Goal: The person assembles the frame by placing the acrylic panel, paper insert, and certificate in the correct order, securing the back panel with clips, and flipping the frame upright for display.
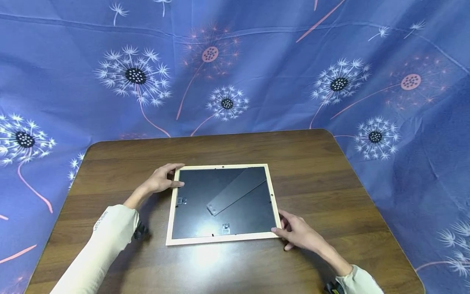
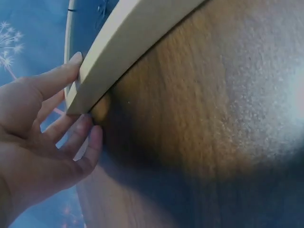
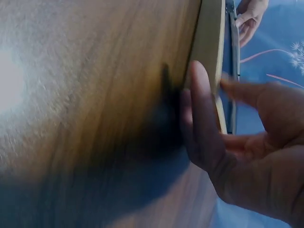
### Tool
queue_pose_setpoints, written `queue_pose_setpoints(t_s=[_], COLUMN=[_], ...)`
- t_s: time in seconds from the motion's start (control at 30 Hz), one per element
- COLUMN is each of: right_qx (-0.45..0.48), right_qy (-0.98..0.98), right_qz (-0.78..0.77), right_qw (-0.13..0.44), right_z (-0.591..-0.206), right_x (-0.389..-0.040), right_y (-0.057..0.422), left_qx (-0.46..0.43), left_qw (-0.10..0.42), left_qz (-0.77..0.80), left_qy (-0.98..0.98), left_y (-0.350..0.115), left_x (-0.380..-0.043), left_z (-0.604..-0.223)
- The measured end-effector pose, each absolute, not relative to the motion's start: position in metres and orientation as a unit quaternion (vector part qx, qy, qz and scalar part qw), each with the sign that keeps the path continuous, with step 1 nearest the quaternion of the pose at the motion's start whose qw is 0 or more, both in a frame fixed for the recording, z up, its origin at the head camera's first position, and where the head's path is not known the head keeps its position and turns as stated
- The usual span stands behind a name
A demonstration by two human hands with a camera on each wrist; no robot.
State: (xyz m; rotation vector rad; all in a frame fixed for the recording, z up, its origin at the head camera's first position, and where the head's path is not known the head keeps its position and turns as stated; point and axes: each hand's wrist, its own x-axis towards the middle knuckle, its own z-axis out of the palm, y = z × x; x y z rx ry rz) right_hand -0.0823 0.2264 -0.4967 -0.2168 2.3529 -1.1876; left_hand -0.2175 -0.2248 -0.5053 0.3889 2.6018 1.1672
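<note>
A picture frame [image 1: 191,240] with a pale wood border lies back side up on the table. Its black backing board [image 1: 198,188] carries a flat easel leg [image 1: 236,192], set slantwise, and small metal hangers. At the far left corner my left hand [image 1: 158,180] pinches the border, thumb on top and fingers along the outer side. My right hand [image 1: 300,233] grips the near right corner, its thumb over the border. The left wrist view has the left hand's thumb [image 2: 61,76] against the border. In the right wrist view, fingers [image 3: 202,95] lie along the frame's outer side.
The brown wood-grain table [image 1: 312,171] has rounded far corners. Behind it hangs a blue cloth [image 1: 264,61] with a dandelion print, reaching down both sides. Light glares off the tabletop in front of the frame.
</note>
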Motion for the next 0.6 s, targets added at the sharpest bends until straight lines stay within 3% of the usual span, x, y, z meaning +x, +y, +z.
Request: queue_pose_setpoints(t_s=[0.2,0.47,0.6], right_qx=[-0.069,-0.044,-0.029], right_qy=[0.885,0.882,0.900], right_qz=[-0.427,-0.439,-0.431], right_qw=[0.173,0.166,0.061], right_z=[-0.503,-0.504,-0.511], right_x=[-0.089,-0.101,-0.110], right_y=[0.223,0.226,0.234], left_qx=[0.084,0.076,0.101], left_qw=[0.127,0.165,0.155], left_qz=[0.437,0.415,0.375], left_qy=[0.886,0.891,0.908], left_y=[-0.223,-0.225,-0.225], left_x=[-0.219,-0.218,-0.202], left_z=[-0.509,-0.504,-0.500])
